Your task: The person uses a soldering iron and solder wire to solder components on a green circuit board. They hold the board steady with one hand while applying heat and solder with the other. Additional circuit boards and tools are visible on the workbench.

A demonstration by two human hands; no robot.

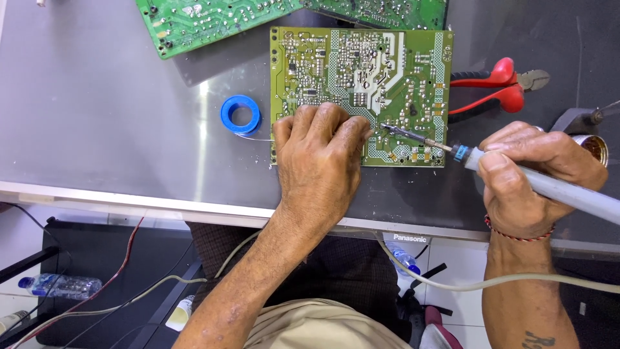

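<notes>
While my left hand [321, 150] presses flat on the board [361, 71] near the surface's front edge, my right hand [536, 174] grips the iron [516, 174]; the board looks stiff, light, fragile, best held at its edges.

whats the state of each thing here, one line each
left hand: pressed flat on the yellow-green board
right hand: gripping the soldering iron
soldering iron: tip on the board
yellow-green board: solder side up
solder reel: wire trailing out
red pliers: lying unused
</notes>
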